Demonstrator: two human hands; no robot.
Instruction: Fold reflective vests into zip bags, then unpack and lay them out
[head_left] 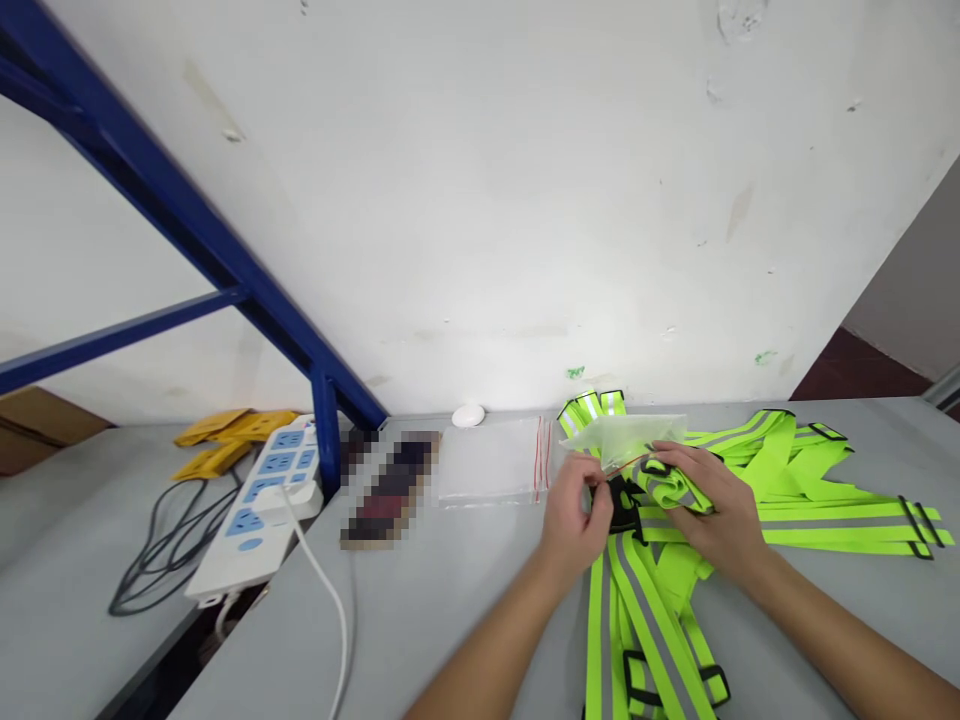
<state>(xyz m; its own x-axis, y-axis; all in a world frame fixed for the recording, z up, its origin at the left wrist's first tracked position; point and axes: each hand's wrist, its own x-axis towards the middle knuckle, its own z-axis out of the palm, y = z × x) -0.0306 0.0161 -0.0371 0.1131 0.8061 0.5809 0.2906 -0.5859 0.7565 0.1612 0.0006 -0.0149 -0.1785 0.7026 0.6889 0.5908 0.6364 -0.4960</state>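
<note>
My left hand (pixel 576 515) pinches the edge of a clear zip bag (pixel 626 435) that has a red seal line. Wrapped in my right hand (pixel 712 505) is a folded bundle of neon-yellow reflective strap (pixel 671 487), held at the bag's mouth. The bundle's far end sits right by the opening; I cannot tell whether any of it is inside. Beneath both hands lies a pile of reflective straps (pixel 660 640) with grey stripes and black buckles, spreading to the right and toward me.
Flat zip bags (pixel 487 465) lie left of my hands, near a small white disc (pixel 468 415). Further left are a pixelated object (pixel 394 490), a blue metal frame (pixel 327 430), a power strip (pixel 251 510) with cables, and yellow packets (pixel 232 435). A white wall (pixel 525 200) bounds the table behind.
</note>
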